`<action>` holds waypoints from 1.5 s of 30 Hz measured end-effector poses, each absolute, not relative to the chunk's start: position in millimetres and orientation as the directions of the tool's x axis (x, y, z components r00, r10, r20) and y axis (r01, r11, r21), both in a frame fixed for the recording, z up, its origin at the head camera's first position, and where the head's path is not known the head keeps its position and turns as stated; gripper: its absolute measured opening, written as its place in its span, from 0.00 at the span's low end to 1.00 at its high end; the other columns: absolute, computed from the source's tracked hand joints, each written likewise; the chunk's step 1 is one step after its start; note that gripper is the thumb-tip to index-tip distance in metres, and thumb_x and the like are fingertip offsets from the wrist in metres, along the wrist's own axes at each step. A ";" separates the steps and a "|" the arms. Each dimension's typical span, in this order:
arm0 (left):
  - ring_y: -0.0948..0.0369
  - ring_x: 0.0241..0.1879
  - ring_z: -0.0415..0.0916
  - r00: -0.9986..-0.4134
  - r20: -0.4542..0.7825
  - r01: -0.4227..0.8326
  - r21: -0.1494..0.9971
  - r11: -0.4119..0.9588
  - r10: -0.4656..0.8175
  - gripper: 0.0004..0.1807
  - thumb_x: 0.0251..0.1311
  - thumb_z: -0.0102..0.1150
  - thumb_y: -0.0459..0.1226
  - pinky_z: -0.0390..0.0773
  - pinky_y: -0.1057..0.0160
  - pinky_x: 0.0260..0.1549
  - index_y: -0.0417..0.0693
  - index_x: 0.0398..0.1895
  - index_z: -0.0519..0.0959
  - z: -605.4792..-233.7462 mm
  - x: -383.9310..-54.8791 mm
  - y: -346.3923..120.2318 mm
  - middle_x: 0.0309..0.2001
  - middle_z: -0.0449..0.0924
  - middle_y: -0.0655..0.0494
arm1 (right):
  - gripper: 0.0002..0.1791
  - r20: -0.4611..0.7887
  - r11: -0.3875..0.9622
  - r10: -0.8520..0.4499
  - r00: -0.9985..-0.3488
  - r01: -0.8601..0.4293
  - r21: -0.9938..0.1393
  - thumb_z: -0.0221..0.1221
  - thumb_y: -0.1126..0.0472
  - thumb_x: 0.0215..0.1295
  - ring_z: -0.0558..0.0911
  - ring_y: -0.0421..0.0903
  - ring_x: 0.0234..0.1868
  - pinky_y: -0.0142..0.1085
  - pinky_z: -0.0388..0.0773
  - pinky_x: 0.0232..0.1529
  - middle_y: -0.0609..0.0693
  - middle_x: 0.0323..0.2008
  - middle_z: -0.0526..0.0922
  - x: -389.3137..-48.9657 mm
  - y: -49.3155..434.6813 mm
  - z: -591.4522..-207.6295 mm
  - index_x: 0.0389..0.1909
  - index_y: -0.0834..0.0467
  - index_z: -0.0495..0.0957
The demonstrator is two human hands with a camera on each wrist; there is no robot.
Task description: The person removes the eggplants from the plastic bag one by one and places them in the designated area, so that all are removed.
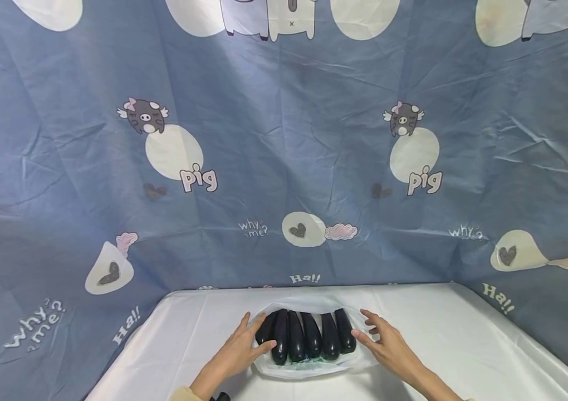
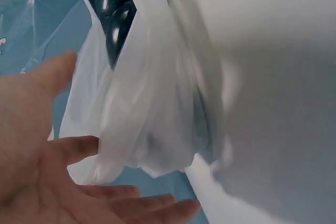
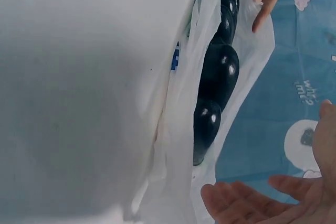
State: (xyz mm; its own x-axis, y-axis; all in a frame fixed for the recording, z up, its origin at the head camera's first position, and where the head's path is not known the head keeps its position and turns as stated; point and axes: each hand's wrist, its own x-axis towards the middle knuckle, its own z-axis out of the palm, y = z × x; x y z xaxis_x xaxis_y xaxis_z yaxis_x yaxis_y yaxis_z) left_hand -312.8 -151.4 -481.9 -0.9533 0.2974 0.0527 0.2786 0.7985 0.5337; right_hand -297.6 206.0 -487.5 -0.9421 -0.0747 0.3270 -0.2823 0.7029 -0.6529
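Observation:
Several dark, glossy eggplants (image 1: 306, 334) lie side by side on a crumpled white plastic bag (image 1: 314, 367) in the middle of the table. My left hand (image 1: 251, 341) is open at the bag's left edge, its thumb close to the leftmost eggplant. At the bag's right edge my right hand (image 1: 376, 334) is open too, fingers spread beside the rightmost eggplant. The left wrist view shows the left hand's (image 2: 47, 182) bare palm just beside the bag (image 2: 152, 103), holding nothing. In the right wrist view the right hand (image 3: 273, 203) is also bare, next to the eggplants (image 3: 218, 77).
A white cloth covers the table (image 1: 464, 345), with bare cloth on both sides of the bag. A blue cartoon-print backdrop (image 1: 284, 167) hangs close behind the table and wraps round its left and right sides.

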 end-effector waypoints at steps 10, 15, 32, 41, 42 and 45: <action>0.34 0.51 0.75 -0.964 0.136 0.264 0.578 0.772 0.228 0.37 0.60 0.59 0.52 0.75 0.36 0.47 0.37 0.66 0.68 -492.0 -317.2 -147.3 0.59 0.66 0.27 | 0.33 0.289 0.664 -0.054 -0.956 -0.250 -0.704 0.60 0.42 0.62 0.83 0.43 0.42 0.36 0.81 0.38 0.57 0.49 0.82 -298.3 196.7 -493.4 0.64 0.55 0.71; 0.43 0.51 0.73 -0.967 0.175 0.254 0.591 0.766 0.186 0.43 0.57 0.61 0.55 0.76 0.41 0.49 0.28 0.64 0.67 -499.7 -321.3 -148.9 0.50 0.71 0.37 | 0.31 0.273 0.657 -0.048 -0.961 -0.236 -0.716 0.58 0.42 0.63 0.83 0.43 0.41 0.38 0.81 0.38 0.55 0.48 0.83 -298.7 194.6 -494.5 0.63 0.55 0.72; 0.32 0.67 0.57 -0.952 0.248 0.305 0.695 0.651 0.181 0.35 0.54 0.67 0.37 0.61 0.32 0.61 0.29 0.64 0.68 -499.4 -328.8 -147.1 0.64 0.67 0.29 | 0.30 0.128 0.478 0.017 -0.992 -0.105 -0.872 0.54 0.42 0.67 0.84 0.46 0.38 0.34 0.83 0.29 0.56 0.44 0.84 -302.1 193.5 -495.2 0.61 0.60 0.72; 0.39 0.59 0.72 -0.917 0.369 0.382 0.710 0.592 0.150 0.14 0.48 0.63 0.27 0.70 0.37 0.57 0.43 0.41 0.80 -492.6 -326.9 -147.0 0.49 0.80 0.43 | 0.29 0.132 0.436 0.042 -0.990 -0.100 -0.894 0.52 0.43 0.69 0.84 0.47 0.38 0.35 0.83 0.29 0.56 0.43 0.83 -305.0 191.0 -492.9 0.60 0.61 0.73; 0.39 0.59 0.72 -0.914 0.373 0.392 0.707 0.588 0.160 0.12 0.47 0.63 0.26 0.69 0.37 0.58 0.44 0.37 0.80 -492.2 -326.5 -147.5 0.47 0.81 0.45 | 0.29 0.130 0.435 0.043 -0.991 -0.099 -0.895 0.52 0.44 0.69 0.84 0.47 0.38 0.34 0.83 0.29 0.56 0.43 0.83 -304.7 190.5 -493.5 0.60 0.61 0.73; 0.36 0.60 0.70 -0.914 0.351 0.400 0.696 0.596 0.203 0.15 0.45 0.60 0.24 0.68 0.35 0.57 0.42 0.39 0.81 -489.9 -323.9 -149.5 0.48 0.80 0.43 | 0.29 0.123 0.435 0.038 -0.992 -0.095 -0.895 0.51 0.44 0.70 0.85 0.47 0.38 0.34 0.83 0.28 0.57 0.44 0.83 -304.0 189.2 -496.0 0.60 0.62 0.72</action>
